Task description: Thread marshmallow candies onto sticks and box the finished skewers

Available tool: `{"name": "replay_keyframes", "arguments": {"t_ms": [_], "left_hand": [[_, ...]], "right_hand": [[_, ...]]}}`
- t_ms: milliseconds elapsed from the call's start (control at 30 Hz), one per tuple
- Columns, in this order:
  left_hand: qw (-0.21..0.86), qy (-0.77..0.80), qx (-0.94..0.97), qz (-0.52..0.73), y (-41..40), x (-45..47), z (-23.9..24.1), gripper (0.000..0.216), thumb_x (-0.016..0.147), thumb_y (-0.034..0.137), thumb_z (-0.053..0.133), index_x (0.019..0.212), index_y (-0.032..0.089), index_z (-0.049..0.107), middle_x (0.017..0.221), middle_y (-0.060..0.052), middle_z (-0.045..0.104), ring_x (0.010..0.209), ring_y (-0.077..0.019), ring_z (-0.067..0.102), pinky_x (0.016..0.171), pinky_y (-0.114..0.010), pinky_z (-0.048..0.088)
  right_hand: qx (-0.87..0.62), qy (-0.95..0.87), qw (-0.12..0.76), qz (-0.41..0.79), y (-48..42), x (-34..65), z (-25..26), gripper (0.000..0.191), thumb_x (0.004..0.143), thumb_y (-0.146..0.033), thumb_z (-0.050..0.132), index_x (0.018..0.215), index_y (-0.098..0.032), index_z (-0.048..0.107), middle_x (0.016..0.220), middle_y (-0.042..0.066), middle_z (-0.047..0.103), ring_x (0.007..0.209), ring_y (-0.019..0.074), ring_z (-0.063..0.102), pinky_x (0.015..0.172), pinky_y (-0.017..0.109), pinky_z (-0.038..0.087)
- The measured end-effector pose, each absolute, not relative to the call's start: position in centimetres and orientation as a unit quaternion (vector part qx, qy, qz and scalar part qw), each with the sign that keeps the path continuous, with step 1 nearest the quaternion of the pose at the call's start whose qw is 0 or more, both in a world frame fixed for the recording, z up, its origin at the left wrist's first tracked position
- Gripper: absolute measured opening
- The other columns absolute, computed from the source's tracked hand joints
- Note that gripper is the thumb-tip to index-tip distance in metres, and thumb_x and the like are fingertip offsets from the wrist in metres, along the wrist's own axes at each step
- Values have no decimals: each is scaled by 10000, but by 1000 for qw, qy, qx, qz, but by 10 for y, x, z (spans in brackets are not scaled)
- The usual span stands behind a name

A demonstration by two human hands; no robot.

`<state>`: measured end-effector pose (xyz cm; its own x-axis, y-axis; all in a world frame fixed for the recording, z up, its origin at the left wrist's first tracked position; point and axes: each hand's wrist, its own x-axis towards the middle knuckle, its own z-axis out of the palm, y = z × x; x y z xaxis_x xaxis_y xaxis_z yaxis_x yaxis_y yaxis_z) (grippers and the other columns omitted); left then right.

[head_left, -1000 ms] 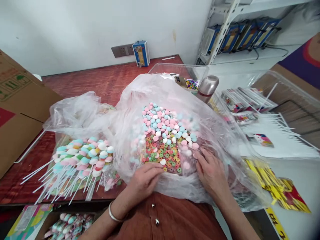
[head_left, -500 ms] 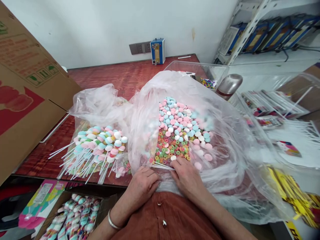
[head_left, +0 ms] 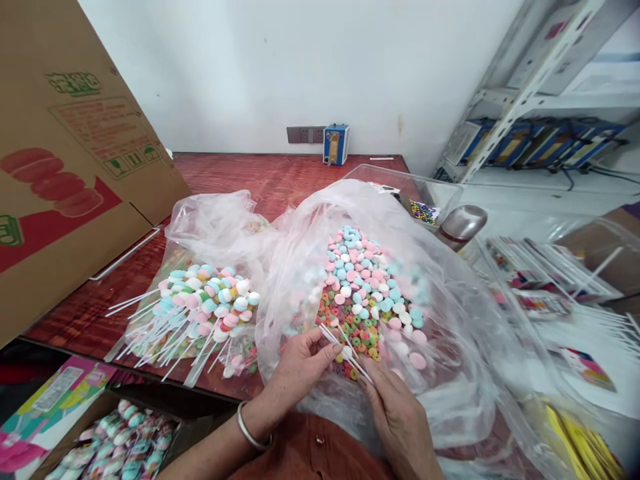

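Note:
Several thin white sticks [head_left: 350,357] are held up between my two hands, over an open clear plastic bag [head_left: 287,287]. My left hand [head_left: 305,363], with a bangle at its wrist, is closed, thumb and fingers pinched at the sticks' upper-left end. My right hand [head_left: 397,407] is closed around their lower-right end. Beyond my hands, pink, blue and white candies [head_left: 367,267] lie in the bag, with small coloured candy rings [head_left: 345,319] nearer me. To the left lies a pile of candy skewers [head_left: 207,297], their white sticks pointing toward me.
A large cardboard box [head_left: 85,153] stands at the left. Below the table edge, an open box holds wrapped candy skewers [head_left: 120,440]. At right are a metal-topped container [head_left: 464,223], a clear bin [head_left: 500,287] and yellow packaging [head_left: 583,440]. A blue device [head_left: 336,144] stands by the wall.
The white sticks have come up from the bag's near edge and are now between both hands. Both hands have lifted, and the head view has tilted upward.

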<state>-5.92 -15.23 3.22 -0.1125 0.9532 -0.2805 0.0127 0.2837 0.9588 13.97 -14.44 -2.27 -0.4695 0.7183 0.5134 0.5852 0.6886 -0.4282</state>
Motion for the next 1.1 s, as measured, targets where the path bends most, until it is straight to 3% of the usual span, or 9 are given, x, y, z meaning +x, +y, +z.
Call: {"name": "replay_keyframes", "arguments": {"t_ms": [200,433,667,800,967,1100], "left_hand": [[515,588,405,474,-154,-63,37,410,841,500,618,951,123,736,597,18,516,570,-121,469,567,-244,378],[444,583,498,464,-155,-66,42,322,896,430,590,770,160,714,778,-24,606,795,-159,539,761,-264,401],[471,621,455,431,-156,-79,39,372,892,485,553,755,156,660,629,14,512,622,-130,452,606,-247,344],[475,620,453,429,-156,-79,40,383,878,505,574,761,152,665,620,19,493,619,-126,429,595,-242,327],[469,599,484,432,-154,-69,44,388,884,489,581,716,152,672,646,9,508,652,-128,450,622,-239,359],[450,630,493,396,-151,-77,38,407,893,501,549,755,156,715,621,2,532,624,-140,475,606,-249,397]], "right_hand": [[-372,-862,335,81,-143,147,-34,315,995,-220,458,1275,-177,595,1140,80,746,1010,214,724,831,334,597],[-373,-862,337,70,-142,145,-30,347,984,-194,448,1305,-170,578,1163,98,730,1036,230,708,852,353,582],[-405,-842,352,52,-137,150,-10,245,996,-184,438,1131,-181,642,1008,83,756,910,218,718,786,341,566],[-394,-842,345,130,-135,142,3,206,987,-229,505,1150,-192,627,1031,75,743,967,220,695,818,342,558],[-360,-842,367,165,-136,126,7,153,972,-179,517,1024,-204,659,855,37,724,774,191,680,701,323,556],[-395,-806,411,156,-132,135,7,212,948,-142,512,1043,-215,688,1019,79,710,948,202,683,821,331,565]]}}
